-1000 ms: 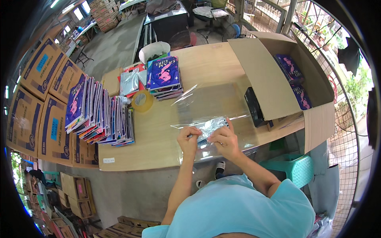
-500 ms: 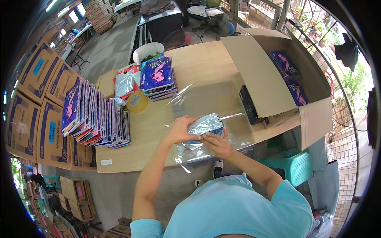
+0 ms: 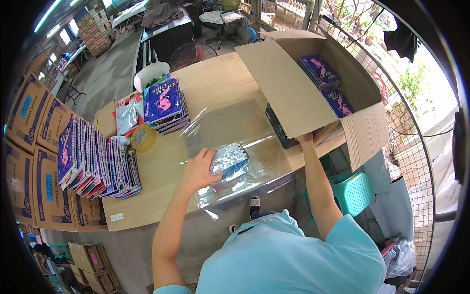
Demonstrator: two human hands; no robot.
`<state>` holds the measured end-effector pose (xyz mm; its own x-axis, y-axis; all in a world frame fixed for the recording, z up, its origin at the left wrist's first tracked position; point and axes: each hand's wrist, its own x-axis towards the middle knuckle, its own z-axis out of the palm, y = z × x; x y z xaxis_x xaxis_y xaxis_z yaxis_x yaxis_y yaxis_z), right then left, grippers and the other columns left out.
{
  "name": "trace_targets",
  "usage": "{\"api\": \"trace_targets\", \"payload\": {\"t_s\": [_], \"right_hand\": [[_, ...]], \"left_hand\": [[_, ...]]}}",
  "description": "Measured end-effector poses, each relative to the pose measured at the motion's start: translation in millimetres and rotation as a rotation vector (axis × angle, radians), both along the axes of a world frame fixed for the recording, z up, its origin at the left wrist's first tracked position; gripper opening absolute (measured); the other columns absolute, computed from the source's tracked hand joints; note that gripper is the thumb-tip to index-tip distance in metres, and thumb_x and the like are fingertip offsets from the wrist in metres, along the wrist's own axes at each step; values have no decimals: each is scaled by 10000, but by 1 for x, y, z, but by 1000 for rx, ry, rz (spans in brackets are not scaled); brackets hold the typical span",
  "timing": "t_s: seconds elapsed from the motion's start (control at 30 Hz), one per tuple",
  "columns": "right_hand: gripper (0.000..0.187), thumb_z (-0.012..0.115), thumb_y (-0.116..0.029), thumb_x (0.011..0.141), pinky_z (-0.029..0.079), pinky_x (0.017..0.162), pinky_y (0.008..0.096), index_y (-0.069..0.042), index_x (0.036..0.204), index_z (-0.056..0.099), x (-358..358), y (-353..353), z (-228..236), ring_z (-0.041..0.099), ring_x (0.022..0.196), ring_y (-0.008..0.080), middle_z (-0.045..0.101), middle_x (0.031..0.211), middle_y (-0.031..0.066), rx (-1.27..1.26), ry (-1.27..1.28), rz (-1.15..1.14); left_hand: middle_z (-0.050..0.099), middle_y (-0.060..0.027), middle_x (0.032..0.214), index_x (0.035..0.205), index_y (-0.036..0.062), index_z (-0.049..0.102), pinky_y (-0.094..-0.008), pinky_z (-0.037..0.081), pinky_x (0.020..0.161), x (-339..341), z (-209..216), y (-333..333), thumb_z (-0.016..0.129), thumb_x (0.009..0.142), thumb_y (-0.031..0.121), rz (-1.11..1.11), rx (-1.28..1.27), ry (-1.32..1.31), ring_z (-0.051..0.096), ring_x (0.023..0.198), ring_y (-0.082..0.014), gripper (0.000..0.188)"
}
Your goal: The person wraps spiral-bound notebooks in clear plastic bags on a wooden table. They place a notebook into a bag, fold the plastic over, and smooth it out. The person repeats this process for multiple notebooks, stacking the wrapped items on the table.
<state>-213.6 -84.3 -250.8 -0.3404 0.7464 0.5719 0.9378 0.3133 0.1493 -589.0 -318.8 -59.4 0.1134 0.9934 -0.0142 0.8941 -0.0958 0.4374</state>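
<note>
My left hand [image 3: 199,171] grips the left end of a small bundle of spiral notebooks [image 3: 237,165], fingers on top and thumb at the near side. Shiny clear plastic is folded over the bundle, and dark coil binding shows along its right edge. Beneath it a large clear plastic sheet [image 3: 220,125] spreads over the table. My right hand [image 3: 306,138] reaches under the lowered flap of an open carton [image 3: 364,125] on the right; its fingers are hidden there. A black box-like thing [image 3: 278,128] stands just left of it, partly behind the flap.
Purple-covered notebooks [image 3: 320,71] lie inside the carton. A roll of tape [image 3: 144,138], a notebook stack [image 3: 164,105] and a long leaning row of spiral notebooks [image 3: 98,159] occupy the table's left. Cartons [image 3: 46,176] are piled beyond. A green stool [image 3: 352,193] is below right.
My right hand has left the bundle and moved right, under the carton flap. My left hand stays on the wrapped notebooks. The whole view has shifted leftward.
</note>
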Motion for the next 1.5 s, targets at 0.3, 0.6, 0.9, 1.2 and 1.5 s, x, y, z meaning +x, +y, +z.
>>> {"api": "trace_targets", "payload": {"t_s": [0.3, 0.6, 0.9, 1.2, 1.5], "right_hand": [[215, 642, -266, 865, 515, 743, 438, -117, 1019, 659, -9, -67, 36, 653, 906, 302, 682, 1029, 93, -475, 622, -362], [127, 624, -195, 931, 460, 513, 308, -110, 841, 594, -19, -84, -28, 526, 564, 165, 530, 665, 2, -795, 2338, -129], [172, 607, -101, 887, 387, 418, 269, -75, 721, 569, -7, -110, -106, 438, 448, 135, 472, 550, -5, -1041, 2469, -265], [160, 700, -121, 869, 393, 451, 235, -32, 764, 619, -196, -225, 91, 513, 511, 65, 549, 583, -8, -1063, 1453, 435], [391, 795, -386, 760, 473, 500, 321, -35, 812, 630, -159, -203, 9, 595, 555, 150, 642, 664, 54, -977, 959, 25]], "left_hand": [[580, -137, 1074, 1231, 61, 558, -438, 510, 785, -4, -11, -10, 742, 633, 344, 13, 25, -9, 619, 917, -353, 687], [555, -124, 1137, 1273, 70, 516, -448, 516, 796, -7, -12, -6, 719, 679, 361, -17, -22, 53, 616, 941, -357, 692], [551, -140, 1126, 1262, 68, 519, -462, 518, 788, -3, -10, 3, 719, 674, 373, -68, 28, 57, 618, 933, -364, 691], [552, -141, 1112, 1245, 80, 528, -476, 523, 774, -6, -11, 0, 724, 657, 379, -45, 4, 63, 619, 922, -380, 688], [536, -162, 1094, 1193, 41, 492, -484, 506, 764, 17, -13, -18, 774, 679, 360, 94, 107, 31, 611, 947, -372, 667]]}}
